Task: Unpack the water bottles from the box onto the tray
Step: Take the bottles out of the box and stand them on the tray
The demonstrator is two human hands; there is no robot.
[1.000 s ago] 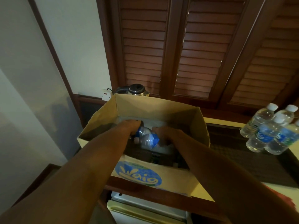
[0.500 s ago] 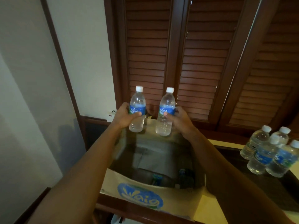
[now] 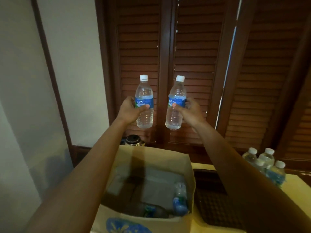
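My left hand [image 3: 130,110] grips a clear water bottle [image 3: 144,91] with a blue label and white cap, held upright high above the open cardboard box [image 3: 156,157]. A second matching bottle [image 3: 177,91] is upright in my right hand [image 3: 190,111], close beside the first. Two more bottles [image 3: 180,199] lie inside the box near its front right corner. The dark woven tray [image 3: 210,199] sits right of the box, with several bottles [image 3: 267,165] standing at its far right end.
Dark wooden louvred doors fill the wall behind. A metal kettle [image 3: 133,140] stands just behind the box's back left corner. A pale wall is on the left. The box and tray rest on a yellow-topped counter [image 3: 299,190].
Both hands came up out of the box, each with a bottle, and have risen a little higher above it and slightly further apart than half a second ago.
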